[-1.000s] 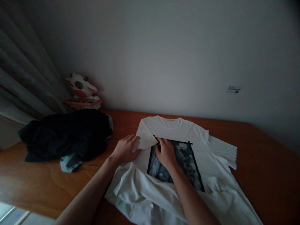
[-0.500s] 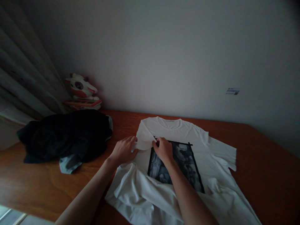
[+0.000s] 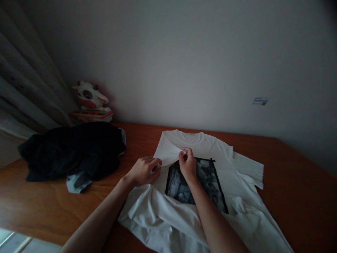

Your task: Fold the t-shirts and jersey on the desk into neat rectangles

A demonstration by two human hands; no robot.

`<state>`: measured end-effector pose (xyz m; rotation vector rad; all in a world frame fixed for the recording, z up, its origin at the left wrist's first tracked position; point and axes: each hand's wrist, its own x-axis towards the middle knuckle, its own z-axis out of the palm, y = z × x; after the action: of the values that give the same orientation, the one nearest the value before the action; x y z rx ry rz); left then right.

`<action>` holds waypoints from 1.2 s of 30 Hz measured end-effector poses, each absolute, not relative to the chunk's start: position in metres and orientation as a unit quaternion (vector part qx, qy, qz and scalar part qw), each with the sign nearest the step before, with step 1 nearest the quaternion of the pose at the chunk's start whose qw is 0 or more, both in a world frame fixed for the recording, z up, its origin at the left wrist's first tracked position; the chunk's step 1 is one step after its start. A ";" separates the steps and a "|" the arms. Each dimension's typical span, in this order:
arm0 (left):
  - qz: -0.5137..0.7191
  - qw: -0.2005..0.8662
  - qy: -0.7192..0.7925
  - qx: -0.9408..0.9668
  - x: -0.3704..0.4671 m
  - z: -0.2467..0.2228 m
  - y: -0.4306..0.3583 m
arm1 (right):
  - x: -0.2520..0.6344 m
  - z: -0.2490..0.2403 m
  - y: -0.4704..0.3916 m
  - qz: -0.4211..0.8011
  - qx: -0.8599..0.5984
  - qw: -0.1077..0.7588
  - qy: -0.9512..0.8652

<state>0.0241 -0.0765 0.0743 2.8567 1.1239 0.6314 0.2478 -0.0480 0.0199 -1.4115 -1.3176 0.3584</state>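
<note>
The left forearm (image 3: pixel 102 211) comes in bare from the near edge and slants far and rightward; the right forearm (image 3: pixel 210 214) does likewise, slanting far and leftward; the left hand (image 3: pixel 144 171) is back-up, its fingers bent rightward and drawn toward the thumb in a pinch; the right hand (image 3: pixel 189 165) sits slightly farther off, fingers curled, thumb on its left side meeting the fingertips; the two hands are near each other, apart.

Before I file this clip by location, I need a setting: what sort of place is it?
Probably a room in a home: a cow-shaped toy stands near a draped curtain, and a white T-shirt is spread on a wooden surface.
</note>
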 end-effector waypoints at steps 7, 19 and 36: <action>0.160 0.009 0.346 0.924 0.017 0.078 -0.073 | 0.251 0.017 -0.047 0.138 -0.641 0.518 -0.549; 0.187 -0.023 0.334 0.923 0.014 0.071 -0.066 | 0.250 0.017 -0.049 0.107 -0.673 0.454 -0.574; 0.196 0.034 0.375 0.905 0.016 0.054 -0.063 | 0.252 0.025 -0.056 0.036 -0.710 0.340 -0.616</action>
<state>0.0159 -0.0626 0.0542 2.7844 1.1533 0.6038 0.2517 -0.0565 0.0251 -1.8483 -1.6032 0.0929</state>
